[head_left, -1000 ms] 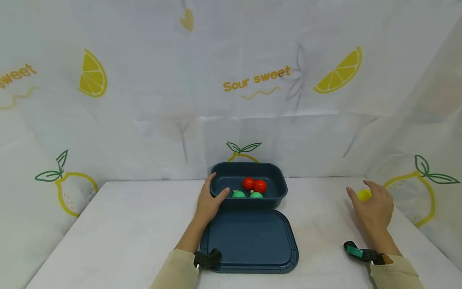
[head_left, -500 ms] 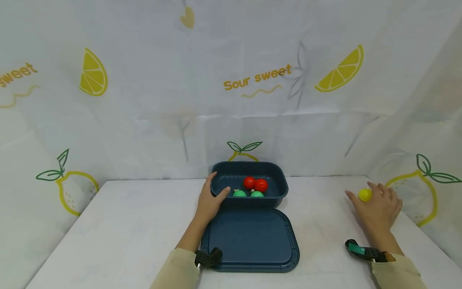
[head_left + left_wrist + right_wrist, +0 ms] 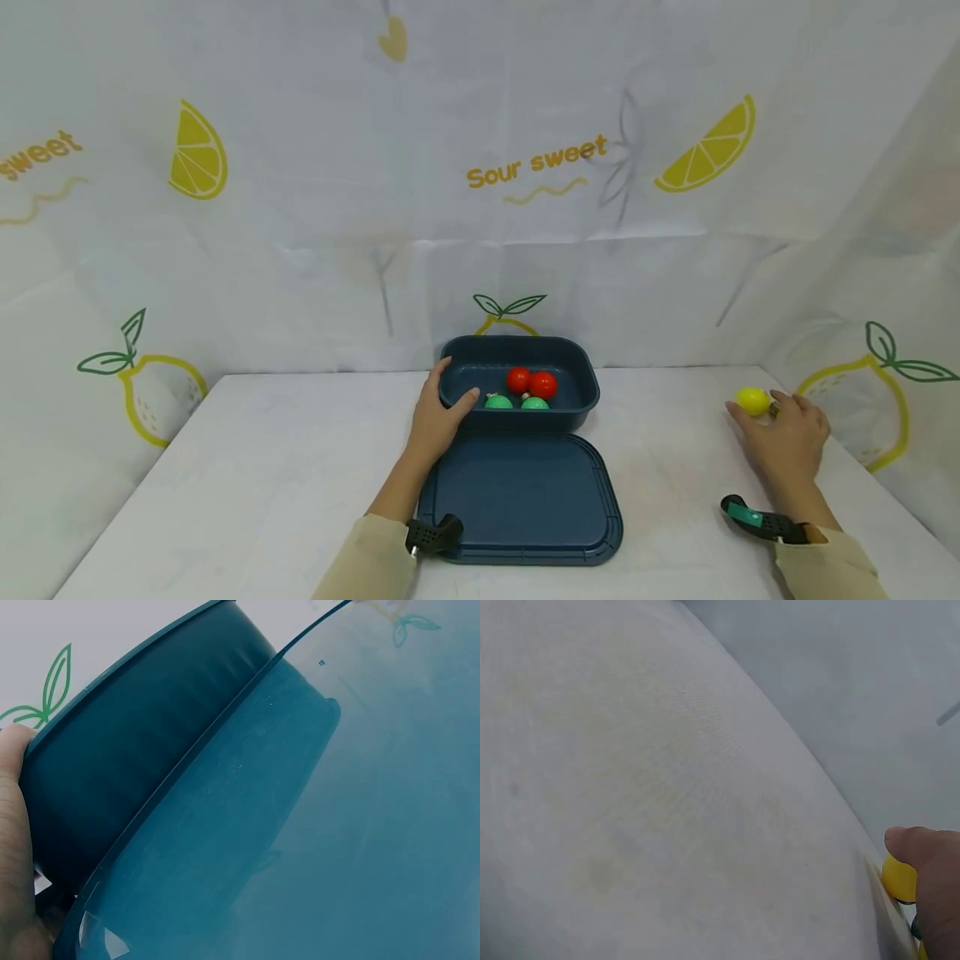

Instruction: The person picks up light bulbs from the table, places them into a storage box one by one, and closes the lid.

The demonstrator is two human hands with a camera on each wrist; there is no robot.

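Note:
In the head view my left hand (image 3: 437, 419) holds the dark blue plastic box (image 3: 525, 422) at its left front corner, thumb over the front rim. Inside the box lie two red balls (image 3: 543, 385) and two green Christmas balls (image 3: 535, 403) with small caps. My right hand (image 3: 789, 437), at the table's right side, pinches a yellow Christmas ball (image 3: 752, 401) with its gold cap turned right. The right wrist view shows the thumb (image 3: 922, 844) over the yellow ball (image 3: 900, 879); the other fingers are hidden there.
A dark blue lid (image 3: 521, 500) lies on the white table (image 3: 247, 492) in front of the box, under the left wrist. Behind the table hangs a white curtain (image 3: 337, 275) with lemon prints. Each wrist wears a black band.
My right fingers have closed in on the yellow Christmas ball, which has turned and shifted slightly left, baring its cap. The left hand and the box stay put.

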